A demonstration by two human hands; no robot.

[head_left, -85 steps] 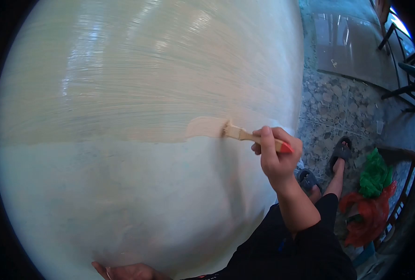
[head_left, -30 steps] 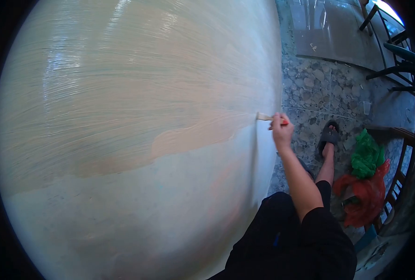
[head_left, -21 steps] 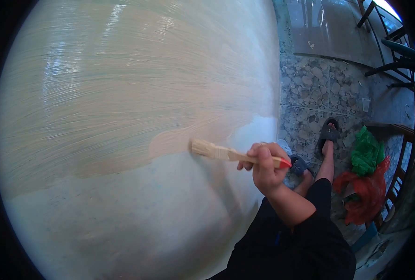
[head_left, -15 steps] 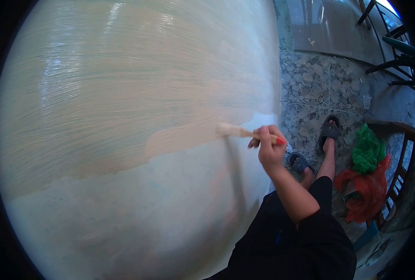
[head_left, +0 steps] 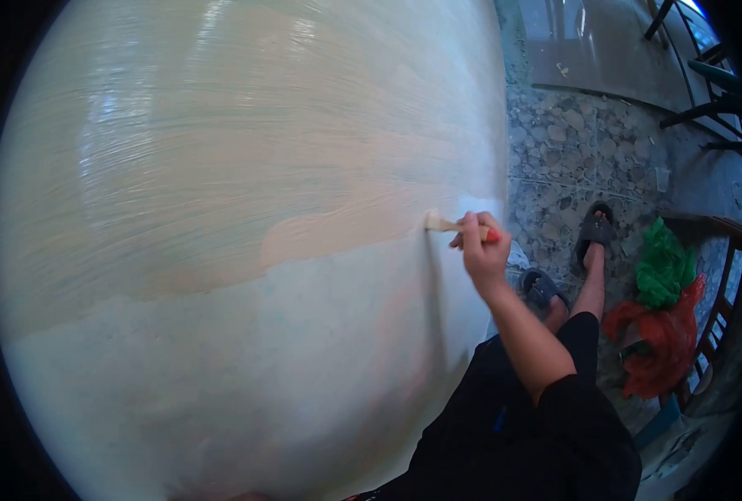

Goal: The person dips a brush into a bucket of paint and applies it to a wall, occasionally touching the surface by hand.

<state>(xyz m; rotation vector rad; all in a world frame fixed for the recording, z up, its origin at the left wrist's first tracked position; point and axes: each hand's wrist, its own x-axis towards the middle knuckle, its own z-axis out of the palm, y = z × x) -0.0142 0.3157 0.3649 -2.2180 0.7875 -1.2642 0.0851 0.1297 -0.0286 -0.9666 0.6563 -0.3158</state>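
My right hand (head_left: pixel 485 250) is closed around the wooden handle of a paintbrush (head_left: pixel 446 224) with a red handle end. The pale bristles meet a large wall surface (head_left: pixel 329 351) near its right side, at the lower edge of a wet beige coat (head_left: pixel 321 238). Glossy brush streaks run across the coated upper part, while the part below looks paler and bluish white. The brush and arm cast a long shadow downward. My left hand does not show; a dark reddish sliver at the bottom edge is too small to make out.
My sandalled feet (head_left: pixel 596 230) stand on a stone-patterned floor (head_left: pixel 550 138) to the right. Beside them lie a green plastic bag (head_left: pixel 665 265) and a red plastic bag (head_left: pixel 667 338), close to a wooden chair (head_left: pixel 721 309). A clear cup (head_left: pixel 661 179) is on the floor.
My right hand has tilted and drawn the brush a little to the right along the beige edge. The bristles were smeared by motion before and look sharper now. The reddish sliver has appeared below.
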